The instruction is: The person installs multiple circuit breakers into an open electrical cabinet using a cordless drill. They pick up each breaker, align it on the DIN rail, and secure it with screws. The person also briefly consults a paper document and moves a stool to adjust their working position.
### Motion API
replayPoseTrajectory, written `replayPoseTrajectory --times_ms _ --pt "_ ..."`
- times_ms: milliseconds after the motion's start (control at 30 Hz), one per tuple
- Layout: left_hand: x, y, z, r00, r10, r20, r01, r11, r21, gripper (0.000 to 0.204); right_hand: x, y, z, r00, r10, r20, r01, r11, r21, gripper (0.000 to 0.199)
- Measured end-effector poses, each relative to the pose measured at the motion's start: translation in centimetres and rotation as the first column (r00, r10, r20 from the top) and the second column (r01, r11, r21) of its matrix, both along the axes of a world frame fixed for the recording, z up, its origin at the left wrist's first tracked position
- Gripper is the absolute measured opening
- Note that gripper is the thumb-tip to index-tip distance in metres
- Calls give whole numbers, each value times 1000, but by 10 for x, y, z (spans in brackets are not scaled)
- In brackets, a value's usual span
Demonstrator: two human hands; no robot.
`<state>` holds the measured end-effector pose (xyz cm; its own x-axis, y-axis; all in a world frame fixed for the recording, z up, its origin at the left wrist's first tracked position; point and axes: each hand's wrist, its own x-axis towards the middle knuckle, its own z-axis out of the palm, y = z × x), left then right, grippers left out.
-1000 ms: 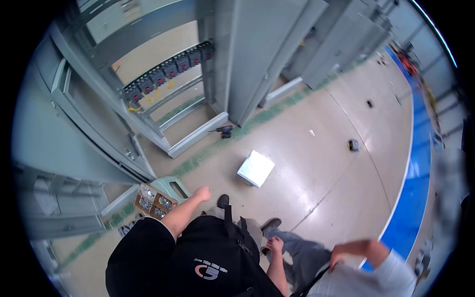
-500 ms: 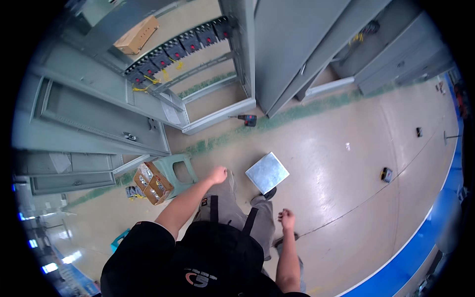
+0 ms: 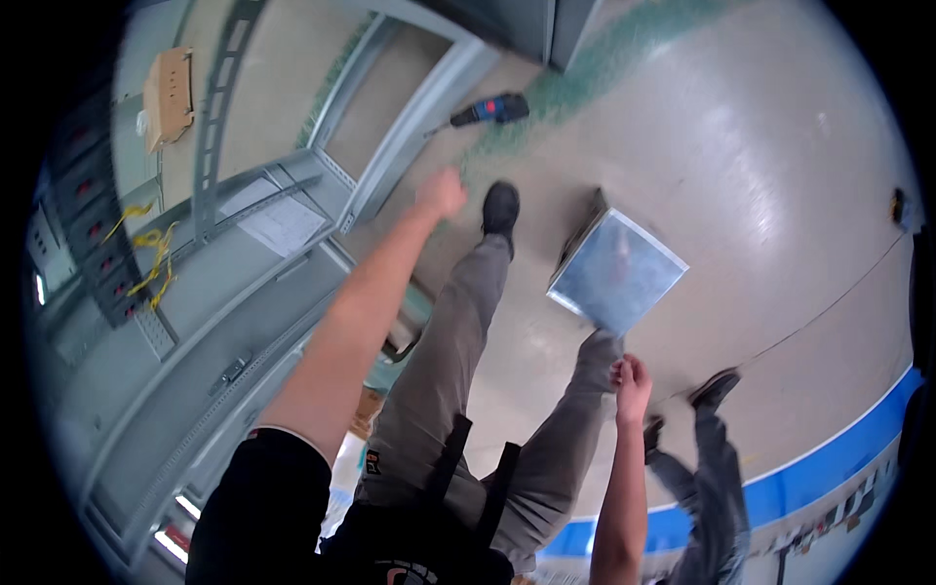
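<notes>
- The left hand (image 3: 441, 192) is stretched forward and curled into a loose fist, gripping nothing visible; the nearest tool is the blue-and-black power drill (image 3: 490, 108), lying on the floor just ahead and slightly right of it.
- The drill's long axis runs left to right, its thin bit pointing left toward the grey cabinet frame (image 3: 409, 127).
- The right hand (image 3: 632, 375) hangs low — fingers curled, empty — well apart from the drill, below the square metal panel (image 3: 618, 271).
</notes>
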<state>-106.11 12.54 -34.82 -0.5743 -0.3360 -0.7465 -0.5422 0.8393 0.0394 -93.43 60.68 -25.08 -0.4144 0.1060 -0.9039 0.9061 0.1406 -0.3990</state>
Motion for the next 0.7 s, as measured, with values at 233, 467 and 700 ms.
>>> replayPoseTrajectory --times_ms 233,467,700 --pt "-81 -39 -127 966 -238 -103 204 942 -266 67 24 -107 -70 992 -71 106 82 991 -102 24" --pt "-91 -37 -138 963 -103 -250 73 989 -129 49 -33 -148 -83 994 -103 18 105 983 -150 24" --pt "-55 78 117 999 2 50 -18 947 322 39 -114 -109 -6 738 501 -452 -510 853 113 57"
